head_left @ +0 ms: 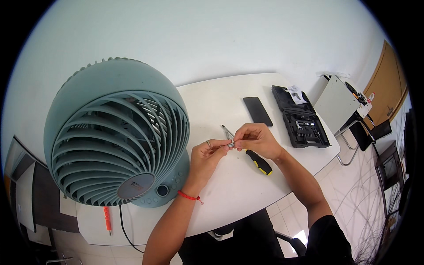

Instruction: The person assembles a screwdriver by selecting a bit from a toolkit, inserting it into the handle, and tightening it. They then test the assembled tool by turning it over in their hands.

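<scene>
My left hand (210, 155) and my right hand (258, 141) meet over the middle of the table, fingertips pinched on a small silver metal piece (230, 144). Its exact kind is too small to tell. Just beyond the fingers a thin metal tool (227, 131) with a dark tip shows, its lower end hidden by the hands. Under my right wrist lies a screwdriver handle (259, 163) in black and yellow; its shaft end is hidden behind the hand. A large grey-green fan (119, 132) with a curved grille stands left of my left hand.
The white table (212, 101) also holds a black phone (258, 111) and an opened black tool case (304, 126) with sockets and bits at the right. An orange-handled screwdriver (107, 219) and a black cord (124, 227) lie at the front left. A chair (362, 134) stands farther right.
</scene>
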Motion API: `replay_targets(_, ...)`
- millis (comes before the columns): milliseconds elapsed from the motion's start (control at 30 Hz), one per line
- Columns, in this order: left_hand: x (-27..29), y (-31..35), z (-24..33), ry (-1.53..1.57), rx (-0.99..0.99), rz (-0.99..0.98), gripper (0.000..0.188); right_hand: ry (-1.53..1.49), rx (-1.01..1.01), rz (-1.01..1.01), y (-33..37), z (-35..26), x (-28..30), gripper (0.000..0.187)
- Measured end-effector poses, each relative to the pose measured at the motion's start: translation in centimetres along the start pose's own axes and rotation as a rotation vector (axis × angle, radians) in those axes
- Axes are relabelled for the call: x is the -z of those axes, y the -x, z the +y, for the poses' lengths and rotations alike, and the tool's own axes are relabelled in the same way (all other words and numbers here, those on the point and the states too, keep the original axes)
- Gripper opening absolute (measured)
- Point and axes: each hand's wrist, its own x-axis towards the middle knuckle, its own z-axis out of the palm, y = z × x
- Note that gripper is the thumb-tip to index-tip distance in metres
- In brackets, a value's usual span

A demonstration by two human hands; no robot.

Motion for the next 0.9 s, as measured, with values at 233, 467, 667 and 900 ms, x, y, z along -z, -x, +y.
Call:
replay_targets(233, 0.0, 0.0, 0.1, -0.032, -0.014, -0.008, 0.019, 0.052, 0.004, -0.005, 0.1, 0.0, 0.1, 0.007)
replay_targets(467, 0.1, 0.1, 0.4, -0.043, -0.024, -0.033, 0.019, 0.018, -0.017, -0.036, -0.1, -0.1, 0.1, 0.006)
replay_targets(667, -0.5, 0.4, 0.7, -0.069, -0.027, -0.08, 0.019, -0.093, -0.044, -0.092, 0.1, 0.1, 0.3, 0.01)
replay_targets(900, -1.0, 0.7, 1.1, 0.003, 0.014, -0.119, 0.022, -0.116, -0.023, -0.095, 0.2, 0.2, 0.1, 0.013)
